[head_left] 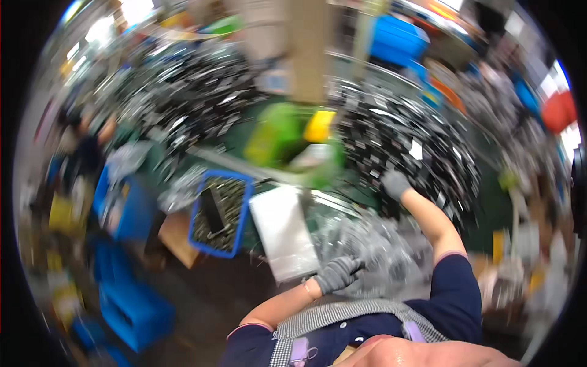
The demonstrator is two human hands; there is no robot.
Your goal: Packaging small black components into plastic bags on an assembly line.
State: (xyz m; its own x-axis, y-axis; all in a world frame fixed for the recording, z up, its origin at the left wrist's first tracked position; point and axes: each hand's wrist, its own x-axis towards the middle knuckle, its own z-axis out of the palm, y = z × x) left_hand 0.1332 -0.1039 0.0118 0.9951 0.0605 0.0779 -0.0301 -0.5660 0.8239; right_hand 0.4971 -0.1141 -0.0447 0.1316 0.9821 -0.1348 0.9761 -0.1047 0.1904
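My left hand [338, 274], in a grey knit glove, is close to my body at the near edge of a heap of clear plastic bags [379, 244]. Its fingers are curled together; whatever they may hold is too small to make out. Stretched out ahead and to the right, my right hand [396, 183], also gloved in grey, is at the near edge of a large pile of small black parts [416, 131]. Motion blur hides its fingers. Left of the bags lies a stack of flat white plastic bags [284, 229].
A blue tray [249, 211] of small metal pieces, with a black rectangular object [212, 210] on top, stands left. Beyond are a green bin [272, 134], a yellow container [319, 126] and another dark pile [202, 92]. Blue crates [137, 312] stand lower left; someone [88, 144] is at far left.
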